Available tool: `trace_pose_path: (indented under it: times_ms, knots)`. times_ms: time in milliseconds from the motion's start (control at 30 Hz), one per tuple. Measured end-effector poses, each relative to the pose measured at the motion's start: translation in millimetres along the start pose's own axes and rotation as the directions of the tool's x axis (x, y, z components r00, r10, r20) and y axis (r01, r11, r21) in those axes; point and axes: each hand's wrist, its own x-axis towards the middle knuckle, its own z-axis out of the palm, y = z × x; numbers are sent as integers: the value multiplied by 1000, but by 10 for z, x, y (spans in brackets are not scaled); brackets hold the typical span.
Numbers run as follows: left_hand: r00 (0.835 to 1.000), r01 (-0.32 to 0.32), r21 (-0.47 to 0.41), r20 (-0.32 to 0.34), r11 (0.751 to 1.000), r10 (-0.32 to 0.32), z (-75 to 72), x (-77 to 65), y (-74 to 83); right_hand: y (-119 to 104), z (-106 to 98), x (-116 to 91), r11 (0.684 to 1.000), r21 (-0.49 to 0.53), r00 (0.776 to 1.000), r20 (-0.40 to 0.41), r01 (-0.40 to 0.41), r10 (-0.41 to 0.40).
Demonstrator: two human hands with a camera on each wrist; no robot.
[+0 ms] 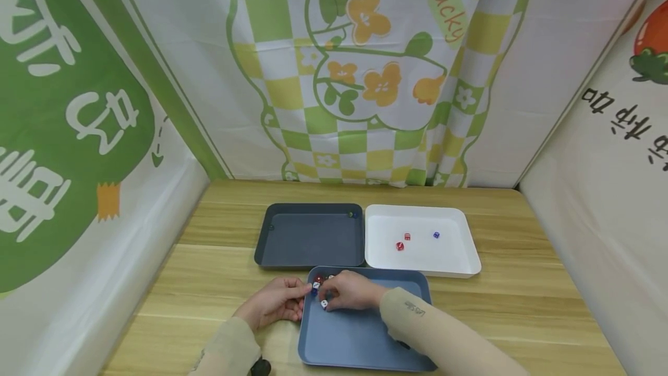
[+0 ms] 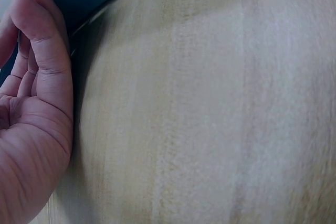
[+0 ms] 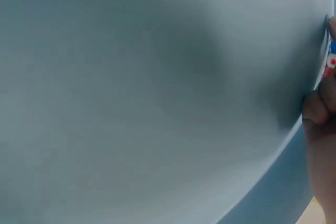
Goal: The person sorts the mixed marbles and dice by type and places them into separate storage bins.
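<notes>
The blue-grey tray [image 1: 365,341] lies nearest the person. At its upper left corner sit several small dice, among them a red die [image 1: 319,278], a white die [image 1: 316,285] and a blue die [image 1: 314,292]. My left hand [image 1: 279,300] grips the tray's left rim, thumb beside those dice; the left wrist view shows its fingers curled against the tray's outer wall. Reaching in from the right, my right hand [image 1: 352,290] pinches another white die [image 1: 325,304] at its fingertips, low over the tray floor. Its fingers partly cover the dice behind them.
Behind stand a dark grey tray [image 1: 313,263], with a few small dice near its edges, and a white tray [image 1: 438,263] holding two red dice [image 1: 407,237] and a blue one. All rest on a wooden table [image 1: 522,306]. Printed curtains [image 1: 365,149] hang behind and at both sides.
</notes>
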Motion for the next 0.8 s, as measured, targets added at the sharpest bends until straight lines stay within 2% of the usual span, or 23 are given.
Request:
trace_pose_path:
  times_ms: [200,367,800]
  knots:
    - [1000,-4,-5,3,1000,4,-5,3,-3,64,-77,-83,999,-30,999,-23,-36,36]
    - [1000,-3,-6,14,1000,3,-5,-2,8,98,-166,-157,997,11,997,-34,-75,76]
    - [1000,-14,2,-8,1000,14,21,-13,2,144,-411,-313,995,72,993,-84,-73,79]
